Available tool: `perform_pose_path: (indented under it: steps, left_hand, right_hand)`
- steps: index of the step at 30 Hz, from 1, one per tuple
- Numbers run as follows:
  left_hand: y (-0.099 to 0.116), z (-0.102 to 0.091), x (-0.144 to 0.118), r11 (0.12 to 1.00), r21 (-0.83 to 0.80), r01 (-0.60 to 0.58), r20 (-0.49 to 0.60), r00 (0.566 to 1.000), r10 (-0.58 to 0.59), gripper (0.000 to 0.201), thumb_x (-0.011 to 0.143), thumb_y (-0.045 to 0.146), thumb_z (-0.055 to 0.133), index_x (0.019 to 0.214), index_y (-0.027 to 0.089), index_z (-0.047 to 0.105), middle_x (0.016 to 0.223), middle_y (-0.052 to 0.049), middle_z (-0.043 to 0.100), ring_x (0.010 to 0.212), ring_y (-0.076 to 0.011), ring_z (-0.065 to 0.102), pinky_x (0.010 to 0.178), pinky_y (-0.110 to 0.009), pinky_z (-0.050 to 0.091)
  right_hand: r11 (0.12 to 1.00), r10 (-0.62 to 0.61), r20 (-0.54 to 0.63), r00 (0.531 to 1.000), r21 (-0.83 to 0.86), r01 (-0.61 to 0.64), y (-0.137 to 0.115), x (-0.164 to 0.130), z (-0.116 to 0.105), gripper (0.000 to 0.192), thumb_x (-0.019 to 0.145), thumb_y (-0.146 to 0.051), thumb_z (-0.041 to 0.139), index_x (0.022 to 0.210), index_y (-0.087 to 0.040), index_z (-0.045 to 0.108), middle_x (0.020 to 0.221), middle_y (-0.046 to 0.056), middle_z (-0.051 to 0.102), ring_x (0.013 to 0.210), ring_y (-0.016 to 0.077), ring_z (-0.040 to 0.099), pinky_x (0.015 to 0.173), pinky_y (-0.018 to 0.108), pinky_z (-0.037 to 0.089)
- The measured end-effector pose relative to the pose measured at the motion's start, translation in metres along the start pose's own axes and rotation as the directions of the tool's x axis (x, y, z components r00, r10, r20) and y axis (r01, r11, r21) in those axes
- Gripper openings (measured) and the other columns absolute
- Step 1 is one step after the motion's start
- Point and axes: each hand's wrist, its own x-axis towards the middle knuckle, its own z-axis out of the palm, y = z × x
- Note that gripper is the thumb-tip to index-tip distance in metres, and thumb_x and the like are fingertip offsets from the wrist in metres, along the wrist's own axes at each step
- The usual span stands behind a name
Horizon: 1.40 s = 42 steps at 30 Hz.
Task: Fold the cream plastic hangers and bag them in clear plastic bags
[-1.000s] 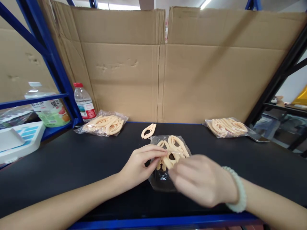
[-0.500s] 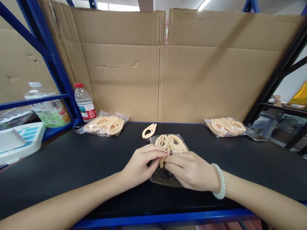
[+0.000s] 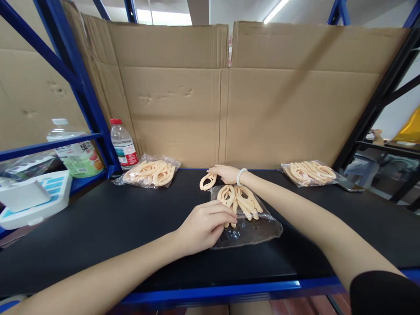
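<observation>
A clear plastic bag (image 3: 254, 234) lies on the black tabletop before me, its open-looking end toward me. Inside it are several beige folding hangers (image 3: 246, 202). My left hand (image 3: 205, 225) rests at the bag's left side, fingers curled together over the plastic and the nearest hangers; what sits under the fingertips is partly hidden. Beyond the bag, my right hand (image 3: 228, 173), with a pale coiled band on the wrist, reaches to a single loose beige folding hanger (image 3: 206, 188). Its fingers are closed on the hanger's upper right end.
Filled bags of hangers lie at the back left (image 3: 149, 172) and back right (image 3: 308, 173). A red-capped water bottle (image 3: 124, 144) stands by the left post. Farther left are a larger bottle (image 3: 78, 157) and a white device (image 3: 39, 197). A cardboard wall (image 3: 170, 100) closes the back.
My right hand has left the bag and moved forward to the loose hanger, taking hold of its end. My left hand stays at the bag, whose near end now lies spread out.
</observation>
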Motion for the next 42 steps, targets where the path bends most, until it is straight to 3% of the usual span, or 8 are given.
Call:
perform_pose_path:
  steps: [6,14,22,28,32,35,39,42]
  left_hand:
    - [0.001,-0.002,0.000,1.000,0.016,-0.001,0.018,1.000,0.001,0.035,0.082,-0.001,0.042,0.099,0.018,0.065,0.100,-0.006,0.070,0.091,-0.0160,0.062,0.082,-0.030,0.052]
    - [0.000,-0.001,0.001,1.000,-0.013,0.015,-0.004,1.000,-0.015,0.031,0.084,0.001,0.044,0.099,0.018,0.066,0.100,-0.007,0.070,0.092,-0.0165,0.063,0.083,-0.030,0.052]
    - [0.001,-0.003,0.004,0.989,-0.106,0.105,-0.087,0.990,-0.114,0.027,0.085,0.003,0.048,0.098,0.017,0.068,0.097,-0.007,0.071,0.092,-0.0154,0.065,0.083,-0.027,0.052]
    - [0.001,-0.001,0.007,0.968,-0.134,0.211,-0.170,0.958,-0.232,0.024,0.084,0.003,0.051,0.095,0.016,0.068,0.096,-0.006,0.070,0.091,-0.0155,0.065,0.081,-0.027,0.053]
    - [0.003,0.000,0.008,0.960,-0.130,0.247,-0.219,0.938,-0.270,0.025,0.085,0.005,0.052,0.101,0.017,0.068,0.100,-0.006,0.069,0.093,-0.0159,0.065,0.082,-0.028,0.053]
    - [0.004,-0.001,0.008,0.957,-0.131,0.259,-0.249,0.926,-0.285,0.026,0.085,0.005,0.053,0.101,0.018,0.068,0.101,-0.006,0.069,0.095,-0.0157,0.065,0.085,-0.028,0.053]
    - [0.003,-0.003,0.007,0.962,-0.117,0.246,-0.242,0.933,-0.268,0.026,0.086,0.005,0.052,0.101,0.018,0.068,0.102,-0.006,0.069,0.097,-0.0163,0.064,0.087,-0.029,0.052]
    - [-0.002,-0.008,0.007,0.966,-0.111,0.232,-0.187,0.950,-0.250,0.026,0.087,0.007,0.050,0.102,0.019,0.068,0.105,-0.006,0.068,0.100,-0.0171,0.063,0.089,-0.030,0.051]
  right_hand:
    - [0.999,-0.004,-0.007,1.000,0.040,0.004,0.006,0.006,0.015,0.039,0.084,-0.005,0.050,0.120,-0.016,0.059,0.118,0.013,0.063,0.110,0.0260,0.059,0.090,0.037,0.047]
    - [0.978,0.089,-0.253,0.963,0.207,-0.036,0.015,-0.076,-0.010,0.032,0.097,-0.020,0.035,0.114,-0.010,0.061,0.103,0.012,0.068,0.087,0.0173,0.065,0.082,0.032,0.050]
    - [0.770,0.413,-0.605,0.681,0.632,0.094,-0.030,-0.147,-0.069,0.022,0.082,-0.033,0.065,0.096,-0.015,0.068,0.081,0.004,0.068,0.065,0.0122,0.061,0.061,0.025,0.052]
    - [0.891,0.088,-0.610,0.788,0.402,0.212,-0.074,-0.179,-0.091,0.006,0.081,-0.023,0.070,0.083,-0.018,0.067,0.074,0.002,0.065,0.058,0.0099,0.056,0.051,0.021,0.045]
    - [0.960,-0.262,-0.520,0.813,-0.050,0.277,-0.104,-0.175,-0.071,0.012,0.090,-0.014,0.055,0.084,-0.014,0.066,0.074,0.005,0.063,0.063,0.0126,0.056,0.055,0.024,0.046]
    - [0.859,-0.466,-0.415,0.781,-0.424,0.288,-0.117,-0.162,-0.043,0.028,0.091,-0.007,0.045,0.071,-0.013,0.064,0.063,0.004,0.057,0.058,0.0157,0.052,0.051,0.029,0.044]
    - [0.830,-0.404,-0.355,0.843,-0.530,0.175,-0.113,-0.146,-0.014,0.025,0.090,-0.007,0.046,0.073,-0.011,0.065,0.073,0.008,0.060,0.069,0.0199,0.057,0.058,0.032,0.049]
    - [0.946,-0.239,-0.341,0.909,-0.294,0.139,-0.100,-0.145,-0.017,0.017,0.091,-0.014,0.050,0.086,-0.012,0.066,0.088,0.010,0.060,0.084,0.0206,0.058,0.069,0.032,0.052]
